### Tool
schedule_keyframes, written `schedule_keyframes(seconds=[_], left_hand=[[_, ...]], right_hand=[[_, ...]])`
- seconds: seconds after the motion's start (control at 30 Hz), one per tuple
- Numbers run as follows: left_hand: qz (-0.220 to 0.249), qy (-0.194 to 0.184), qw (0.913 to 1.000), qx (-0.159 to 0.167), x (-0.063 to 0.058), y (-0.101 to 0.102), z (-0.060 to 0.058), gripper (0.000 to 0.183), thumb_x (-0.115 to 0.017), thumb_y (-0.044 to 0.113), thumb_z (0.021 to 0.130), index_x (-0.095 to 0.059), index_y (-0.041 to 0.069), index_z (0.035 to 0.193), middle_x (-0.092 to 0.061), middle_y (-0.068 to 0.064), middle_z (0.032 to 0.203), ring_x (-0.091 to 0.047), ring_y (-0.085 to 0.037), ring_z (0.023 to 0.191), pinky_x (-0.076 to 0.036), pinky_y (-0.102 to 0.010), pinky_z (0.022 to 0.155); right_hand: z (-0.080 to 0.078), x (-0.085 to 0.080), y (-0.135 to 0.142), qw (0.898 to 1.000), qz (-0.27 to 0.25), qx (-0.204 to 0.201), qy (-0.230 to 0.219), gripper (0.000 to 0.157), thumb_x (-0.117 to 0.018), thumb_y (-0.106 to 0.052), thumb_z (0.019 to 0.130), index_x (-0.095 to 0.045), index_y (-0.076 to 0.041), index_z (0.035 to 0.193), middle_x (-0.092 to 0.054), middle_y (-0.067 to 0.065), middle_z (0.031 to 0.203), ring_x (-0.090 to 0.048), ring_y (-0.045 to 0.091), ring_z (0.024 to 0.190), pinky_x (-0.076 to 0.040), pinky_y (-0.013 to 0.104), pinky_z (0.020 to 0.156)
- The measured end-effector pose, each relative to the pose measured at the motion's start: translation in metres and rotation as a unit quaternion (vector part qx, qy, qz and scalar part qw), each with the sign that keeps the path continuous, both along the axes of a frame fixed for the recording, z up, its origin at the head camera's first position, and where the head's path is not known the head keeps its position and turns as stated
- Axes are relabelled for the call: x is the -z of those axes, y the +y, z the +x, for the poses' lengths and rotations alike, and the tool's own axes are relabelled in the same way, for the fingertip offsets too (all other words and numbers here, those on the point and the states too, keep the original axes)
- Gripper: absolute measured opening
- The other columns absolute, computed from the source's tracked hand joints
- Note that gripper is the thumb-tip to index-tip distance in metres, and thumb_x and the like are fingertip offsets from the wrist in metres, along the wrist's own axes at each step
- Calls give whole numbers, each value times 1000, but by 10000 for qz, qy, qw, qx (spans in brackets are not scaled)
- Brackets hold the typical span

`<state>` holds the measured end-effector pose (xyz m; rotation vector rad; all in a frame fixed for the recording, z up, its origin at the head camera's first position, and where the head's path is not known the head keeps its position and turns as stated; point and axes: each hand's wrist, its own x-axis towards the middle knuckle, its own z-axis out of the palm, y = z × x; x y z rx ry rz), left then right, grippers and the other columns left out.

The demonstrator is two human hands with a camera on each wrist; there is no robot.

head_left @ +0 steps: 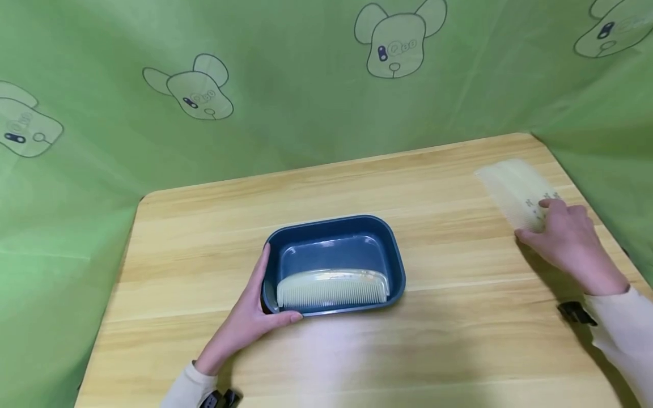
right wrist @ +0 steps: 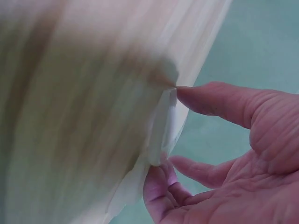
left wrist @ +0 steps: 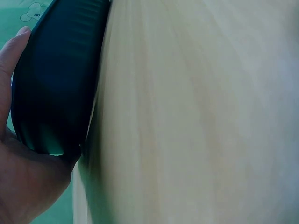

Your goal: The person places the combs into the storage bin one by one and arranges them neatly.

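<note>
A dark blue rounded rectangular box (head_left: 329,226) sits on the table, open side up. Inside it, along the near wall, lies a pale translucent comb (head_left: 331,289), teeth toward me, with small coloured decoration on its curved back. My left hand (head_left: 250,311) grips the box's left end, thumb along the near side and fingers along the left wall. At the far right, my right hand (head_left: 566,238) pinches a thin pale comb-like piece (head_left: 515,184) between thumb and fingers. Dark marks and fine lines show on that piece; its near end is partly hidden by the fingers.
The light wooden table (head_left: 214,226) has rounded far corners. Green cloth (head_left: 306,102) with cartoon animal heads hangs behind it and at both sides. My right hand is close to the table's right edge. Dark straps (head_left: 576,313) sit at both wrists.
</note>
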<state>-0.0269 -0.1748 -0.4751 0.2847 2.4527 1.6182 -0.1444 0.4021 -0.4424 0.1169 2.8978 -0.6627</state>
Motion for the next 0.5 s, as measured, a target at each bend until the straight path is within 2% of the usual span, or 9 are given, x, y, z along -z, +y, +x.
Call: schedule_keyframes(seconds=[0.23,0.37,0.5], left_hand=[[-3,-20,10000,-8,1,0,0,139,-100,27,82,2,41,176,2,12,181,-2,-26,165,-10,-70,126],[-10,-28,10000,-16,2,0,0,139,-100,28,82,2,42,176,1,12,181,-2,-26,165,-10,-70,126],[-27,4,10000,-18,2,0,-1,139,-100,26,82,2,42,176,1,11,181,-2,-26,165,-10,-70,126]], right_hand=[[0,1,3,9998,-17,-9,186,80,-75,-14,98,-31,30,148,-37,58,122,-37,65,108,-40,76,82],[1,1,4,9998,27,-62,194,78,-76,-15,97,-33,29,145,-45,46,108,-42,56,98,-43,61,71],[3,-1,4,9998,40,-99,183,79,-77,-16,98,-33,29,145,-47,35,96,-46,48,87,-40,47,60]])
